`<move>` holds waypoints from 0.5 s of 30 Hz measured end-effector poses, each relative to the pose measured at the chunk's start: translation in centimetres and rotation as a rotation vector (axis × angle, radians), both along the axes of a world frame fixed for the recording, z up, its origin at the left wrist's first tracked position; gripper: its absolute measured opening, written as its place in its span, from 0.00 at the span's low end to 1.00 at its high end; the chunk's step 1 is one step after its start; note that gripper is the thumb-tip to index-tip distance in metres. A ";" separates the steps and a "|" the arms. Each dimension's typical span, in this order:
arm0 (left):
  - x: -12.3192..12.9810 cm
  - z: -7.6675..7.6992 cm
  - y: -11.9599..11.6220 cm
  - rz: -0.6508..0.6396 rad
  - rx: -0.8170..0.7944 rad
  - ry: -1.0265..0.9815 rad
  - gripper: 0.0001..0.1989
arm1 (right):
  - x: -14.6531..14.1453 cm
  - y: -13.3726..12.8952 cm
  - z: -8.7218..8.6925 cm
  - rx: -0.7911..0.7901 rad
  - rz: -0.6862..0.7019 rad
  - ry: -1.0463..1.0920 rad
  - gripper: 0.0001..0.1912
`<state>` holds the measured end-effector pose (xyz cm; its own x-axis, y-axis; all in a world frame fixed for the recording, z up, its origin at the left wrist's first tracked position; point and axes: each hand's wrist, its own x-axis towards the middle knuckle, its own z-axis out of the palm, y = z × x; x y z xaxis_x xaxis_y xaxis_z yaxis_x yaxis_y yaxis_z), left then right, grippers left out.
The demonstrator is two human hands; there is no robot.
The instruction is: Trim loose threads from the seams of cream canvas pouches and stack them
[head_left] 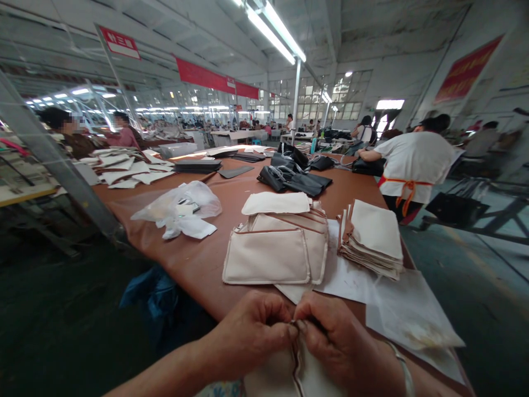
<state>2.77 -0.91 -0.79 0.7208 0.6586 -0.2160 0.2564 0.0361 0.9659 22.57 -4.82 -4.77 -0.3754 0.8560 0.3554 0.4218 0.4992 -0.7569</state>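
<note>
Left hand and right hand together, pinched on brown-piped top of cream canvas panel at near edge of surface; stacked panels just ahead.

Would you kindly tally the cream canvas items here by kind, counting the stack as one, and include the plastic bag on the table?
Loose cream canvas pieces: 3
Stack of cream canvas pieces: 1
Cream canvas piece held by left hand and right hand: 1
Clear plastic bag: 1
Total: 6

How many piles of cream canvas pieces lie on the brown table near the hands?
2: a pile of canvas pouches straight ahead, and a stack to its right on white paper. None seems hidden.
</note>
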 end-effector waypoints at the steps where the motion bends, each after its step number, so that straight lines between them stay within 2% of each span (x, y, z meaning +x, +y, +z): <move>1: 0.0 0.1 -0.1 -0.002 0.023 0.032 0.12 | 0.0 0.0 0.1 -0.027 -0.005 0.000 0.06; 6: 0.2 0.7 -0.5 0.038 0.075 0.115 0.10 | -0.2 -0.1 0.8 -0.188 -0.031 0.032 0.05; 9: 0.2 0.8 -0.5 0.041 0.090 0.112 0.08 | -0.3 0.0 0.8 -0.227 -0.045 0.066 0.06; 12: 0.1 0.5 -0.4 0.040 0.045 0.090 0.08 | -0.4 0.0 0.2 -0.171 -0.052 0.113 0.08; 15: -0.1 0.0 -0.3 0.026 -0.060 0.006 0.07 | -0.3 -0.1 0.0 0.014 0.026 0.168 0.12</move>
